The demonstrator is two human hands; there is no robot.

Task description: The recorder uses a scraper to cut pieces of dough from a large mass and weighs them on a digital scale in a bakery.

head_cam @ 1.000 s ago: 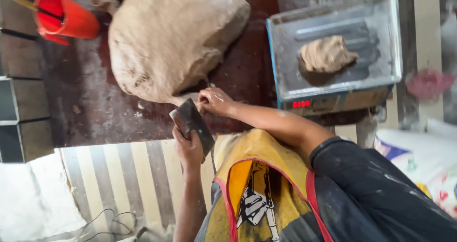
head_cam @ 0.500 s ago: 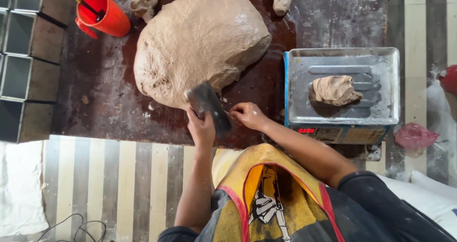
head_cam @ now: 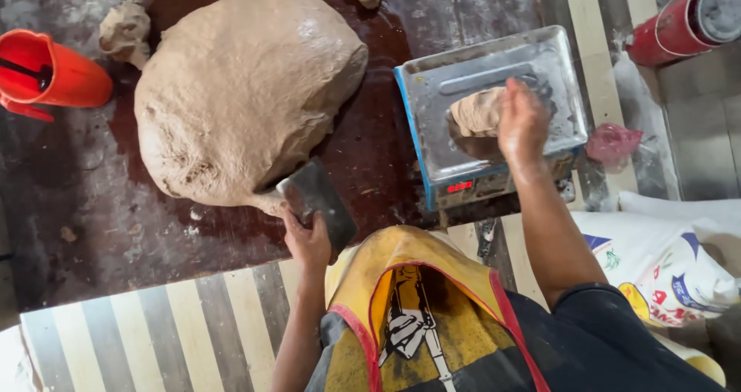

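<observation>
— While the big lump of dough (head_cam: 247,99) sits on the dark table (head_cam: 85,207), what is the left hand (head_cam: 307,241) doing?

— It is wrapped tight around a flat metal scraper (head_cam: 318,203). The scraper's blade touches the near edge of the big lump.

— And the right hand (head_cam: 523,123)?

— It is to the right of the big lump, over the silver scale (head_cam: 494,114). It rests on a small piece of dough (head_cam: 475,113) lying on the scale's tray. The fingers curl down on it, but I cannot tell if they grip it.

— What else is near the big lump?

— An orange cup (head_cam: 54,76) lies to its left, with a little dough ball (head_cam: 123,31) just beside it. A red can (head_cam: 679,25) stands far to the right, past the scale.
</observation>
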